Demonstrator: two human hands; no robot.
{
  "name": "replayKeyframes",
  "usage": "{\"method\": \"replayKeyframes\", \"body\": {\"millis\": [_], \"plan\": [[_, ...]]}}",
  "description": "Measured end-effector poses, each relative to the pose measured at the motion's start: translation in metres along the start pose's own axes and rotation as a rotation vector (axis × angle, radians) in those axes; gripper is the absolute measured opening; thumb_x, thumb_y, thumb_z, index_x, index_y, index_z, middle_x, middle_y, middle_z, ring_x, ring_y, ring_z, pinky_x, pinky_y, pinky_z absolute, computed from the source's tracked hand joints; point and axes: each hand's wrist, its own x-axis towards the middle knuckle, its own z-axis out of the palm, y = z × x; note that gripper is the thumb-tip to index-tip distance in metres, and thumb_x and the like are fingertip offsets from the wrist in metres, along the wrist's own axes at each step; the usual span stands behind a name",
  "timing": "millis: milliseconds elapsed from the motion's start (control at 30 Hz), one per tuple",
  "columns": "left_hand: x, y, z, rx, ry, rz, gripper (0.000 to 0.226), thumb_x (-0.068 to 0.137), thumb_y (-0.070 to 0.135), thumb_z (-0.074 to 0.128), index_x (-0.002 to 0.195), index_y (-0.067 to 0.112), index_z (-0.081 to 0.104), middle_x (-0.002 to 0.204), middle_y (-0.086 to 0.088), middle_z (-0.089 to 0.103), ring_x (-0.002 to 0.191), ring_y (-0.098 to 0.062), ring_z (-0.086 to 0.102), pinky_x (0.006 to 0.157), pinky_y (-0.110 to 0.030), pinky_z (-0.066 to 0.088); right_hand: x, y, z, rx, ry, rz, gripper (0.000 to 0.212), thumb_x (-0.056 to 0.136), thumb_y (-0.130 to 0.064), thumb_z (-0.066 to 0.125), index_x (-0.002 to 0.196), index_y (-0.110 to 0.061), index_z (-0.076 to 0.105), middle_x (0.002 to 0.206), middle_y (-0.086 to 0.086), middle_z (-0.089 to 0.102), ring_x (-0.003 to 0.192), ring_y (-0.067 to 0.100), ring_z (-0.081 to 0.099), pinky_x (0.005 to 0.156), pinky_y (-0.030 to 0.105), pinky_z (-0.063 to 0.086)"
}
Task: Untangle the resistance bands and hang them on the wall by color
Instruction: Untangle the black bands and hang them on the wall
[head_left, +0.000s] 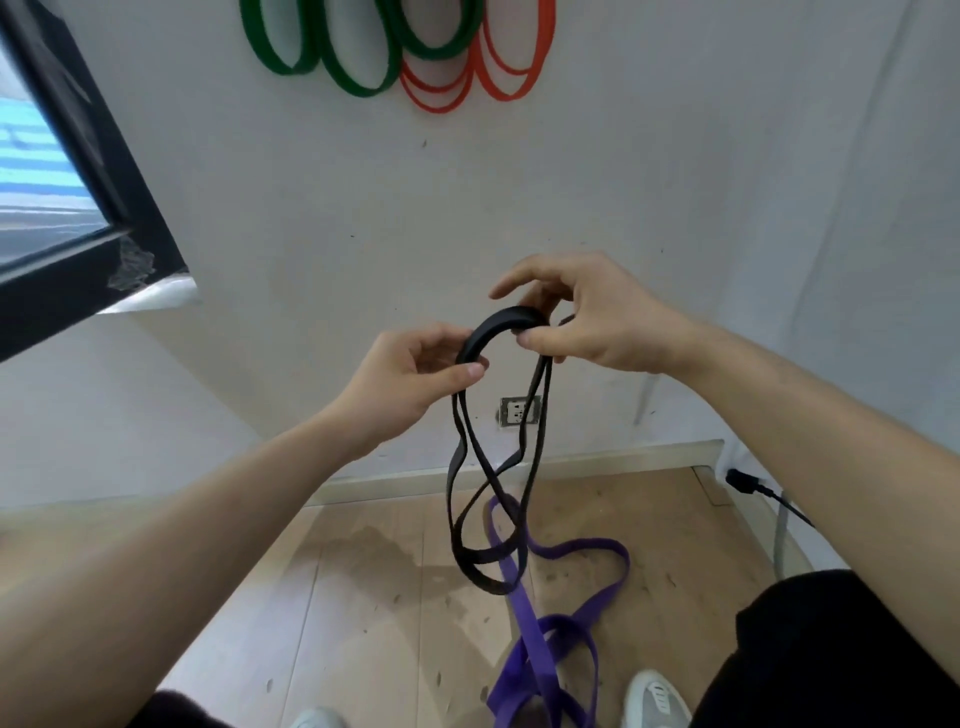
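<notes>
My left hand and right hand both pinch the top of the black bands, loops dangling. Purple bands lie on the floor, near right. Green bands and orange bands hang on the far wall.

Markings check: no text, label, brand, number or sign can be read anywhere in the view. The black resistance bands, purple resistance bands, green resistance bands and orange resistance bands show plain colour only. The wall socket is too small and blurred for any marking on its plate to be made out.
</notes>
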Motion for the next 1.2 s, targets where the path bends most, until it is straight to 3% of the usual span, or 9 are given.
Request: {"method": "replayKeyframes", "body": {"millis": [167, 233, 333, 433, 600, 867, 967, 1200], "plan": [[0.001, -0.003, 0.001, -0.023, 0.01, 0.011, 0.026, 0.091, 0.004, 0.072, 0.114, 0.016, 0.073, 0.105, -0.001, 0.08, 0.104, -0.013, 0.074, 0.1, -0.028, 0.055, -0.001, 0.002, -0.004, 0.015, 0.082, -0.026, 0.024, 0.084, -0.01, 0.078, 0.107, -0.017, 0.073, 0.094, -0.003, 0.076, 0.089, 0.012, 0.071, 0.068, 0.03, 0.061], [0.001, -0.003, 0.003, -0.034, 0.004, 0.013, 0.026, 0.092, 0.004, 0.071, 0.115, 0.015, 0.073, 0.105, -0.001, 0.08, 0.105, -0.013, 0.074, 0.1, -0.027, 0.055, -0.001, 0.002, -0.002, 0.007, 0.107, -0.053, 0.021, 0.085, -0.012, 0.078, 0.106, -0.017, 0.075, 0.094, -0.007, 0.075, 0.092, 0.009, 0.07, 0.071, 0.023, 0.057], [0.001, -0.003, 0.011, -0.041, -0.016, 0.001, 0.024, 0.093, 0.01, 0.071, 0.115, 0.019, 0.072, 0.107, 0.001, 0.079, 0.106, -0.01, 0.073, 0.098, -0.026, 0.055, -0.001, 0.0, 0.0, 0.028, 0.149, -0.077, 0.02, 0.087, -0.011, 0.076, 0.107, -0.012, 0.076, 0.094, -0.005, 0.075, 0.091, 0.009, 0.069, 0.068, 0.018, 0.054], [0.0, -0.003, 0.022, -0.035, -0.051, -0.033, 0.034, 0.09, 0.02, 0.076, 0.122, 0.022, 0.067, 0.113, 0.004, 0.077, 0.109, -0.005, 0.071, 0.094, -0.023, 0.054, -0.001, -0.003, 0.002, 0.079, 0.177, -0.086, 0.018, 0.088, -0.008, 0.073, 0.106, -0.009, 0.075, 0.094, 0.0, 0.074, 0.089, 0.012, 0.069, 0.058, 0.029, 0.06], [-0.001, -0.009, 0.042, -0.097, -0.12, -0.116, 0.057, 0.079, 0.025, 0.086, 0.13, 0.02, 0.062, 0.119, 0.003, 0.074, 0.109, -0.006, 0.071, 0.093, -0.025, 0.057, -0.002, -0.009, 0.001, 0.189, 0.198, -0.067, 0.018, 0.089, -0.003, 0.071, 0.107, -0.006, 0.072, 0.098, 0.006, 0.074, 0.091, 0.019, 0.07, 0.055, 0.035, 0.061], [-0.003, -0.024, 0.062, -0.074, -0.175, -0.157, 0.027, 0.085, 0.019, 0.082, 0.11, 0.015, 0.074, 0.107, 0.0, 0.078, 0.104, -0.01, 0.073, 0.095, -0.029, 0.057, 0.001, -0.012, -0.004, 0.504, 0.34, -0.077, 0.018, 0.091, 0.006, 0.065, 0.1, -0.008, 0.069, 0.087, 0.009, 0.068, 0.079, 0.02, 0.065, 0.058, 0.033, 0.06], [-0.001, -0.027, 0.063, -0.04, -0.164, -0.151, 0.019, 0.087, 0.017, 0.08, 0.104, 0.012, 0.074, 0.1, -0.007, 0.078, 0.098, -0.018, 0.074, 0.092, -0.032, 0.058, 0.0, -0.008, -0.011, 0.514, 0.384, -0.069, 0.018, 0.093, 0.007, 0.061, 0.104, -0.006, 0.067, 0.089, 0.01, 0.067, 0.08, 0.021, 0.064, 0.059, 0.033, 0.06], [-0.001, -0.038, 0.039, 0.004, -0.182, -0.167, 0.028, 0.086, 0.017, 0.08, 0.112, 0.016, 0.072, 0.097, -0.004, 0.079, 0.094, -0.02, 0.076, 0.087, -0.033, 0.061, -0.007, 0.02, -0.03, 0.483, 0.463, 0.021, 0.023, 0.098, 0.008, 0.053, 0.11, -0.007, 0.066, 0.096, 0.013, 0.065, 0.085, 0.02, 0.065, 0.062, 0.031, 0.06]]}}
